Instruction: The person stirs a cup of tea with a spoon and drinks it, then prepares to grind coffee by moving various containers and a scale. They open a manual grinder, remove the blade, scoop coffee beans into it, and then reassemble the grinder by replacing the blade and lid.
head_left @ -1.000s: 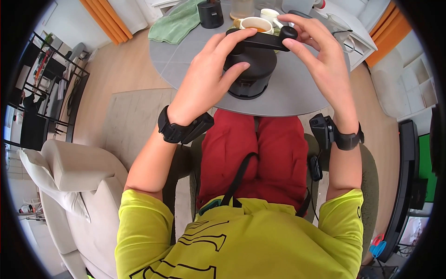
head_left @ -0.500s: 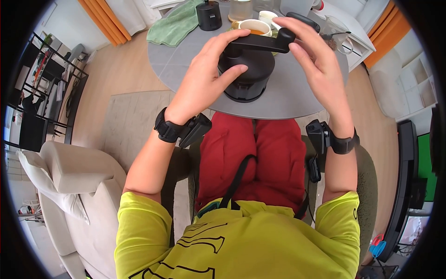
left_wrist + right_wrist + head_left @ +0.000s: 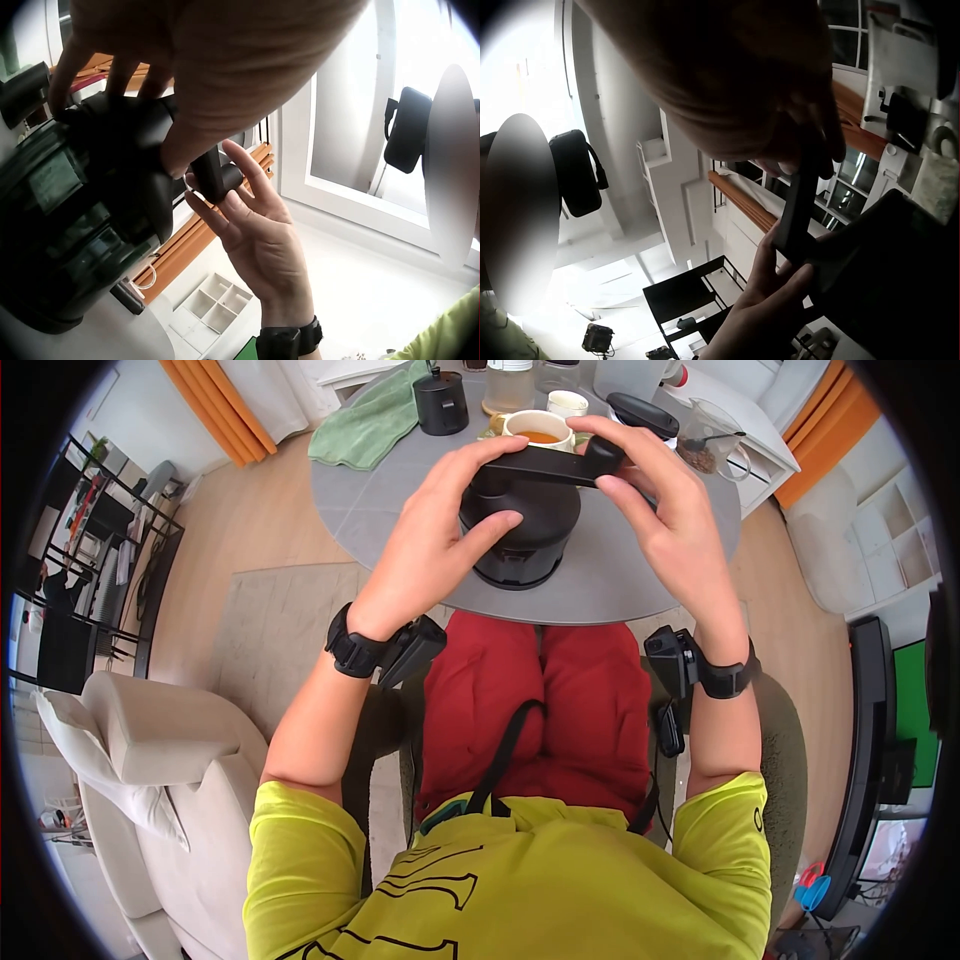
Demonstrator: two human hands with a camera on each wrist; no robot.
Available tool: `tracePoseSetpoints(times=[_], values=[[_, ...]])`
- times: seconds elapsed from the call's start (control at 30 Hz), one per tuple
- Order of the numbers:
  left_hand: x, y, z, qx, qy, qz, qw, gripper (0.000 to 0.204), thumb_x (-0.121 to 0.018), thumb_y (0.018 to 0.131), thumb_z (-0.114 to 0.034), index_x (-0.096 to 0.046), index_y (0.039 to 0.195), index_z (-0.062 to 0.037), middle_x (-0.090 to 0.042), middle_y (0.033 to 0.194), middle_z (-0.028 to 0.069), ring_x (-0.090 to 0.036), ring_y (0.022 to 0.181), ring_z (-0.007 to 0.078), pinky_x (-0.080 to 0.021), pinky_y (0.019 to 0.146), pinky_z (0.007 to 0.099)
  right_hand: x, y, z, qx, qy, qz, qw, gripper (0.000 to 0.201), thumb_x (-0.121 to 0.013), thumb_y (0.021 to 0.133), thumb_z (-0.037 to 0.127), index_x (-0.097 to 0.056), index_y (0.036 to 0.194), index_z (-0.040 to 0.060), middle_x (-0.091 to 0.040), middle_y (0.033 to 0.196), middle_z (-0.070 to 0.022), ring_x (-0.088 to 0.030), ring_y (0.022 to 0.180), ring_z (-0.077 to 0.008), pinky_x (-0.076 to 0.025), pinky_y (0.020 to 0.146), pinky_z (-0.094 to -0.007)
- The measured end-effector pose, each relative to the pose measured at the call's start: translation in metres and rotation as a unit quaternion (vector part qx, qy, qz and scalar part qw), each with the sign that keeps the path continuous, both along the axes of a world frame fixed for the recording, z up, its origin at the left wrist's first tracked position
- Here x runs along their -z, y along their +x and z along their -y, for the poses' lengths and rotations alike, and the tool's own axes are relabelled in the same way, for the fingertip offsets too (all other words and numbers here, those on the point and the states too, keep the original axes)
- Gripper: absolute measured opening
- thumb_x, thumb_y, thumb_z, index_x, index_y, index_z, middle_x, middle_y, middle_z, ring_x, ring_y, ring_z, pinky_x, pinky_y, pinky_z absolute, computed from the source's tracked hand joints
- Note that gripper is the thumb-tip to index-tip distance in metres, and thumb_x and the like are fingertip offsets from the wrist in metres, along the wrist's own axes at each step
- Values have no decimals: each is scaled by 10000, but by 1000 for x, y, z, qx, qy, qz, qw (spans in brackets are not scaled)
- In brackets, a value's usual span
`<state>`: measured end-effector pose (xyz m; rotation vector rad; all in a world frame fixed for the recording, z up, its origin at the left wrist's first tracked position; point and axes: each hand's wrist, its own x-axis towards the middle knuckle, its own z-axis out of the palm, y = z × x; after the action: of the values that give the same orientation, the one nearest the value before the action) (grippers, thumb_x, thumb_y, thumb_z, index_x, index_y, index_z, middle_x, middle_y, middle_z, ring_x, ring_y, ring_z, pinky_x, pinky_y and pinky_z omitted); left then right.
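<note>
The left hand (image 3: 428, 545) rests on a black lidded container (image 3: 540, 525) on the gray desk (image 3: 625, 580); the right hand (image 3: 665, 510) grips the knob (image 3: 603, 454) of its crank (image 3: 548, 465). Beyond both hands is a cup of amber liquid (image 3: 538, 442); beyond the left, a green cloth (image 3: 368, 422).

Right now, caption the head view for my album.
Left hand on a black crank-topped canister, right hand at its crank knob, green cloth beyond.
</note>
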<state>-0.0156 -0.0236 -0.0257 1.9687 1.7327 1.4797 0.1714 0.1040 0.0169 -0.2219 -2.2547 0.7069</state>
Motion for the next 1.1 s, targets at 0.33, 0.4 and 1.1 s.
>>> tracePoseSetpoints(times=[0.33, 0.4, 1.1], values=[[1, -2, 0, 4, -14, 12, 1000, 593, -686, 862, -98, -433, 1395, -161, -466, 1403, 32, -444, 1293, 195, -403, 1010, 398, 11, -7, -5, -15, 1, -78, 997, 353, -638, 838, 41, -603, 1188, 69, -598, 1045, -106, -595, 924, -261, -478, 840, -332], [3, 1, -2, 7, -21, 17, 1000, 647, -703, 846, -84, -402, 1415, -153, -449, 1412, 45, -445, 1290, 203, -401, 1016, 394, 10, -6, -3, -3, 2, -70, 998, 371, -645, 831, 42, -594, 1198, 67, -592, 1056, -110, -588, 945, -273, -473, 851, -338], [6, -15, -14, 65, -138, 210, 966, 683, -742, 803, -136, -417, 1399, -61, -404, 1442, 130, -417, 1315, 234, -347, 1080, 393, 97, -13, 0, -33, -234, 14, 971, 1005, -816, 705, 176, -203, 1486, 13, -330, 1475, -233, -361, 1354, -384, -329, 1104, -420]])
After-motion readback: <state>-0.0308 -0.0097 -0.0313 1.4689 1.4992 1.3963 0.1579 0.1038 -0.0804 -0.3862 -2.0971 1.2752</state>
